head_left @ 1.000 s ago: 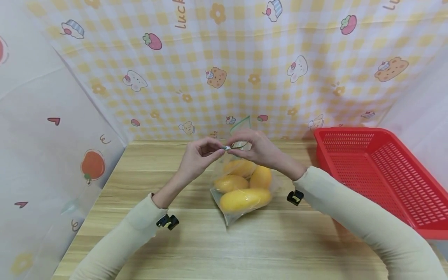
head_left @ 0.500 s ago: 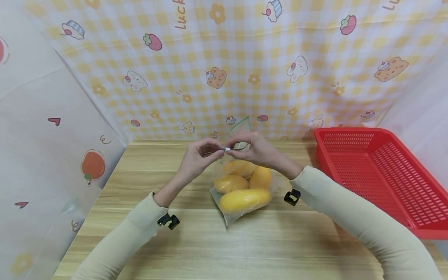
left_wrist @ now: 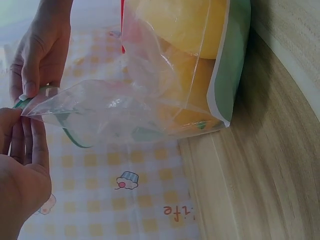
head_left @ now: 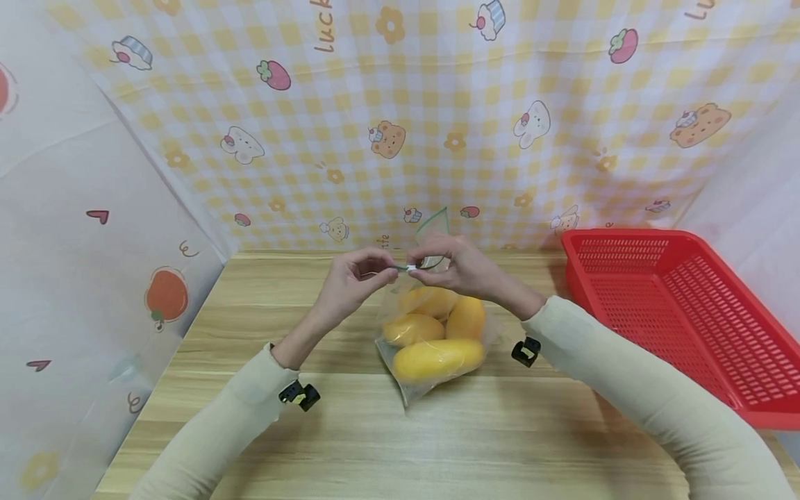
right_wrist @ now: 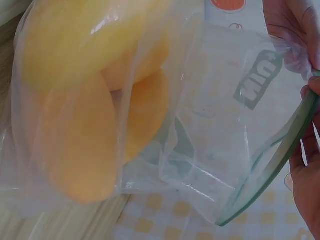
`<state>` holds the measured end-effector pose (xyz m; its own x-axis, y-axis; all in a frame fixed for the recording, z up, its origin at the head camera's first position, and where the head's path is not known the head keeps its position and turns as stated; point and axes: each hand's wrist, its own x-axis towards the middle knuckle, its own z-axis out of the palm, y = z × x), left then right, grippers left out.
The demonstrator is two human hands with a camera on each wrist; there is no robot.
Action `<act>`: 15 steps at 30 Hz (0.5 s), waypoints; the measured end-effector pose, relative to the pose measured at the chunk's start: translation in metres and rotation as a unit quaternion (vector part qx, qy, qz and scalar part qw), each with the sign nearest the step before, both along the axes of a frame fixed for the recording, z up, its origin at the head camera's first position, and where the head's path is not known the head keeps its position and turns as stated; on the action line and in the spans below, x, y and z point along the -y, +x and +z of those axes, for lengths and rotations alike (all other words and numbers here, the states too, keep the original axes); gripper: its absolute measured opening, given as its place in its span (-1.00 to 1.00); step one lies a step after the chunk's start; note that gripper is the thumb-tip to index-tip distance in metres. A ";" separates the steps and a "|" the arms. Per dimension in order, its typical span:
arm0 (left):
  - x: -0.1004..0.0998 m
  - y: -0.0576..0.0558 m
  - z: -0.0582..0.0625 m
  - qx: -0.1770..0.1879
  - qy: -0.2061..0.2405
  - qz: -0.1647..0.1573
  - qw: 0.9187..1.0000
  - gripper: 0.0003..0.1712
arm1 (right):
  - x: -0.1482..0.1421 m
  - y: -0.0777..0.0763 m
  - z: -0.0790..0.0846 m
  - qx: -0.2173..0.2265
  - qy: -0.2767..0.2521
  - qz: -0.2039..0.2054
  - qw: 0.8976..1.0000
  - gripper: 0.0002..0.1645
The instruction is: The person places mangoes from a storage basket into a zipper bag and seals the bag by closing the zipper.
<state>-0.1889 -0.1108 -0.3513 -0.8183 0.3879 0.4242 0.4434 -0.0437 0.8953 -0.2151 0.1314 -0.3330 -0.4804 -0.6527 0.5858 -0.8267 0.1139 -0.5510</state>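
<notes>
A clear zip bag with a green zip edge stands on the table, holding several yellow mangoes. At its mouth, my left hand pinches one end of the green zip between thumb and fingers. Just beside it, my right hand pinches a small white slider on the same zip. From the left wrist view, the slider shows under the right thumb and the bag's corner narrows to my left fingertips. In the right wrist view, the zip edge runs away from my right hand, with its far part gaping.
A red plastic basket with perforated sides stands on the right of the wooden table. Behind the table hangs a yellow checked cloth with cartoon prints. Another printed cloth hangs along the left side.
The white slider and my right fingertips have shifted slightly right, away from my left fingertips. A short stretch of green zip now shows between the hands. The bag stays in place.
</notes>
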 end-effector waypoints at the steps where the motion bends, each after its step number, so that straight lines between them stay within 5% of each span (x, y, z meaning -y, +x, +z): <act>1: 0.000 0.000 0.000 0.002 0.000 0.002 1.000 -0.88 | -0.001 0.000 -0.001 0.002 0.000 -0.001 1.000 -0.83; 15: 0.001 0.001 -0.002 -0.008 -0.003 0.001 1.000 -0.87 | -0.004 0.001 0.000 0.001 0.011 -0.003 1.000 -0.82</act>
<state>-0.1877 -0.1123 -0.3533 -0.8119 0.3895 0.4349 0.4575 -0.0383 0.8884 -0.2146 0.1357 -0.3333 -0.4855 -0.6620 0.5710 -0.8252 0.1313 -0.5493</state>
